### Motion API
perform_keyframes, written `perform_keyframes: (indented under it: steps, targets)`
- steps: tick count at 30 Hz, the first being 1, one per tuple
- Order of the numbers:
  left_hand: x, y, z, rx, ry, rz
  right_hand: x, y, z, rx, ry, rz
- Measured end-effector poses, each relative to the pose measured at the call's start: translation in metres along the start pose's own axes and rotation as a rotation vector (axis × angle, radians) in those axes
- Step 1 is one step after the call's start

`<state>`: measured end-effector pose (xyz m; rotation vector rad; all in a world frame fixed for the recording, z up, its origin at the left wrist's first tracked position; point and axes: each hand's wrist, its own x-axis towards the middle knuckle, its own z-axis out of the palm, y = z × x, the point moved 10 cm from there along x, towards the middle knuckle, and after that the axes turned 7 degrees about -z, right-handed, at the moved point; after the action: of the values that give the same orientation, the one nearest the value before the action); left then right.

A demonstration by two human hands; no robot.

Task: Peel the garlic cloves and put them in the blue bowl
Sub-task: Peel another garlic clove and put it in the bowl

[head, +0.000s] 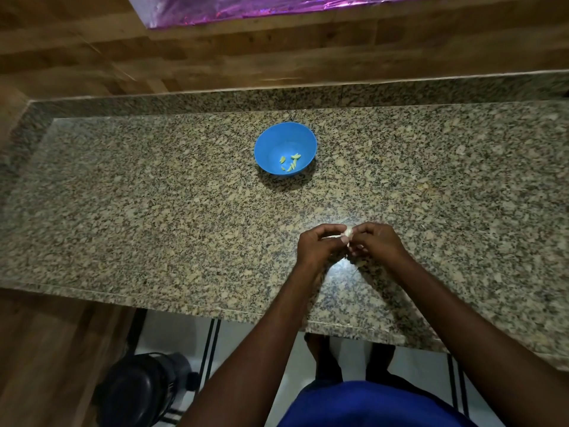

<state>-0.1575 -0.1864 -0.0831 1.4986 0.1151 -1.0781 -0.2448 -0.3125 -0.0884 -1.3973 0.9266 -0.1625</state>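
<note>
While both hands, left and right, pinched a pale garlic, peeled cloves lay in the bowl; bare counter between.

Speckled granite counter, purple foil, black container below

Both bare arms reach forward from the bottom of the view, over the near edge of the counter, converging toward its right-centre. Left hand and right hand meet, fingertips almost touching, backs turned up, wrists slightly bent inward. Left fingers curled, thumb and forefinger pinching a pale garlic clove held between the two hands. Right fingers curled too, tips pinched on the clove's right side. Both hands sit just above the counter surface, near the front edge. Forearms bare; blue garment at the waist.
</note>
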Motion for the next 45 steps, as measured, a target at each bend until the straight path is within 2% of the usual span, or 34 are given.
perform_keyframes:
  steps: [7, 15, 18, 24, 28, 33, 36, 41, 45]
  targets:
    - [-0.001, 0.007, 0.001, 0.064, 0.057, 0.044, -0.003, 0.010, -0.003, 0.155, -0.014, 0.089]
    - [0.005, 0.005, 0.008, 0.093, 0.021, 0.032, -0.003, 0.001, -0.008, 0.075, -0.006, 0.081]
    - [0.005, 0.004, 0.009, 0.082, 0.025, 0.025, -0.003, -0.006, -0.012, -0.053, 0.056, 0.022]
    - [0.006, -0.002, 0.008, 0.036, 0.031, 0.004, -0.004, -0.012, -0.008, -0.167, 0.064, -0.072]
    - [0.004, -0.001, 0.009, 0.031, 0.019, -0.007, -0.005, -0.016, -0.009, -0.175, 0.036, -0.106]
    - [0.004, 0.002, 0.007, 0.068, 0.033, 0.031, -0.005, -0.015, -0.011, -0.120, 0.054, -0.047]
    - [0.006, 0.015, -0.006, 0.249, 0.154, 0.143, -0.003, -0.016, -0.018, -0.160, 0.108, -0.093]
    - [0.015, 0.047, -0.034, 0.759, 0.415, 0.393, -0.005, -0.026, -0.035, -0.328, 0.140, -0.176]
    - [0.015, 0.066, -0.023, 1.077, 0.476, 0.612, 0.001, -0.020, -0.045, -0.450, 0.134, -0.184]
